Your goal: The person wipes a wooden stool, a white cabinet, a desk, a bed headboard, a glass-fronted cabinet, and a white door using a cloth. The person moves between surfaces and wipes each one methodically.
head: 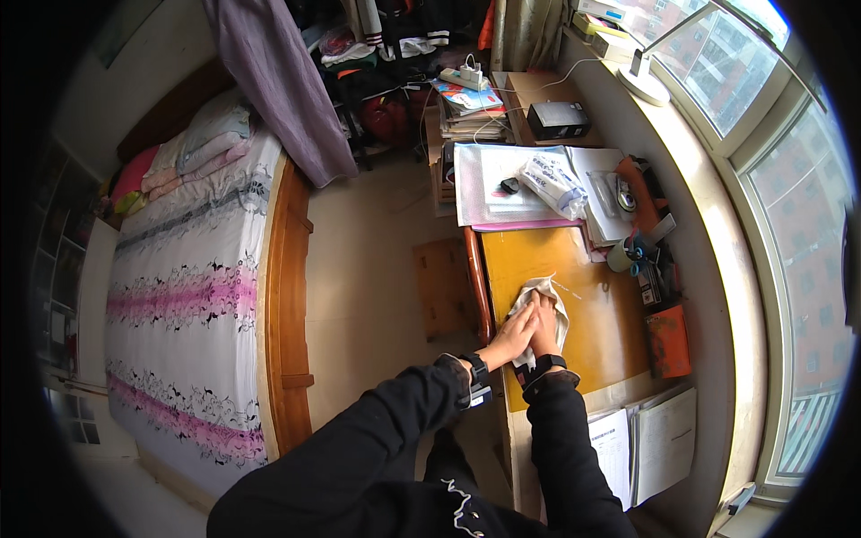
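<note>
A white cloth (559, 302) lies bunched on the yellow desktop (605, 343), close to the desk's left edge. Pressed down onto it is my right hand (545, 324), fingers pointing away from me. My left hand (514, 335) comes in from the left and rests against the right one, its fingers partly overlapping it over the cloth. Both wrists wear black bands. Small white marks (566, 290) show on the desktop just right of the cloth.
Papers and a white plastic packet (553, 185) cover the desk's far end. Along the right wall stand a pen cup (620, 257) and an orange box (669, 341). Papers (611, 450) lie nearer me. A curved wooden chair rail (476, 286) borders the left; a bed (188, 350) stands beyond.
</note>
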Motion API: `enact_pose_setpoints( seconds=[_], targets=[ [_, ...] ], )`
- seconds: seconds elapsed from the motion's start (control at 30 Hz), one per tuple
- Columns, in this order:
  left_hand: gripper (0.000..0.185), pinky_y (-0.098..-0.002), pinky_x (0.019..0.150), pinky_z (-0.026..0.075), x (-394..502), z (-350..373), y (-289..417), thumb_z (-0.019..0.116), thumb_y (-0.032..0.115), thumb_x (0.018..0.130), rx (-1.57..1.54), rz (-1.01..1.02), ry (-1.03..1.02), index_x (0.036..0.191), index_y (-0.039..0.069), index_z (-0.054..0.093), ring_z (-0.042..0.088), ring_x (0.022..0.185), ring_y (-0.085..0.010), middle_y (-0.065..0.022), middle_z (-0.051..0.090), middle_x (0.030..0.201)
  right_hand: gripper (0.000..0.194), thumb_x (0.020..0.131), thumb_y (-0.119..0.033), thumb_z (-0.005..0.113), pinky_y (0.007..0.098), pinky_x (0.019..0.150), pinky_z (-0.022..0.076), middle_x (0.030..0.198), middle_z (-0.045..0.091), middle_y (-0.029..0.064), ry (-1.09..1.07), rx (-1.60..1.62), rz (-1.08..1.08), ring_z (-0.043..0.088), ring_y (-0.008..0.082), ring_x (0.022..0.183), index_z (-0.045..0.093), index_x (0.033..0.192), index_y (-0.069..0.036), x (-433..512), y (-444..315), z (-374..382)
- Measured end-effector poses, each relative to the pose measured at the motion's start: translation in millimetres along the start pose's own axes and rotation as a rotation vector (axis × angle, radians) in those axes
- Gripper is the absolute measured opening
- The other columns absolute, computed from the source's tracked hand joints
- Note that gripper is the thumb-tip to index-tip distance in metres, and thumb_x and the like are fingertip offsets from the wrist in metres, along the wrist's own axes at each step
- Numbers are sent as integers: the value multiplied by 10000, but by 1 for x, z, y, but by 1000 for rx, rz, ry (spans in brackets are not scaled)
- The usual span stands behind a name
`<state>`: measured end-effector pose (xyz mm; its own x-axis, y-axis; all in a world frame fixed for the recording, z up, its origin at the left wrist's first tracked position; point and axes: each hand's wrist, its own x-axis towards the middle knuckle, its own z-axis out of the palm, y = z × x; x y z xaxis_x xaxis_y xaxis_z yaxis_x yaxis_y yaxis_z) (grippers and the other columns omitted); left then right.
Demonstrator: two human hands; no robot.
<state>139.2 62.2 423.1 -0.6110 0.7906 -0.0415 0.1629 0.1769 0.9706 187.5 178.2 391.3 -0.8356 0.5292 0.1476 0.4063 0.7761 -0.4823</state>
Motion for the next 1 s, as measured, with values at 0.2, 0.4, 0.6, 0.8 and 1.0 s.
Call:
enact_pose_setpoints(
  seconds=[0.2,0.4,0.6,0.8,1.0],
  targets=[
    [506,-340,1151,326,-24,-39,7,431,302,1067,-156,-111,-194,1447,-32,438,423,1405,-277,-206,465,1489,591,892,-113,501,573,1142,277,1483,384,342,-80,-38,9,354,527,1374,404,1454,38,-94,-39,-32],
    [542,-332,1130,348,-24,-85,6,426,351,1073,-218,-128,-341,1454,-34,430,466,1368,-245,-191,502,1463,509,906,-39,460,502,1151,303,1434,479,282,12,-6,50,422,469,1346,484,1413,3,-19,-6,-14],
    [702,-468,1135,369,-14,-232,31,559,314,1025,-407,-66,-425,1591,147,179,369,1433,-342,-193,290,1589,432,897,120,451,317,888,512,1130,672,152,298,192,406,638,210,1031,600,1289,16,94,-91,-48],
    [1016,-452,1123,381,6,-432,55,766,346,873,0,297,3,1606,179,83,242,1489,-335,-140,144,1647,479,926,88,463,214,891,458,1201,613,50,-90,849,158,581,99,1024,525,1393,-1,155,-381,-33],
    [537,-279,864,528,-1,-611,43,763,117,877,-298,40,355,1351,23,528,628,1013,-115,-62,652,1170,431,946,65,502,272,998,441,1252,624,86,-363,1105,-19,585,147,1138,524,1370,-11,249,-562,41]
  ],
)
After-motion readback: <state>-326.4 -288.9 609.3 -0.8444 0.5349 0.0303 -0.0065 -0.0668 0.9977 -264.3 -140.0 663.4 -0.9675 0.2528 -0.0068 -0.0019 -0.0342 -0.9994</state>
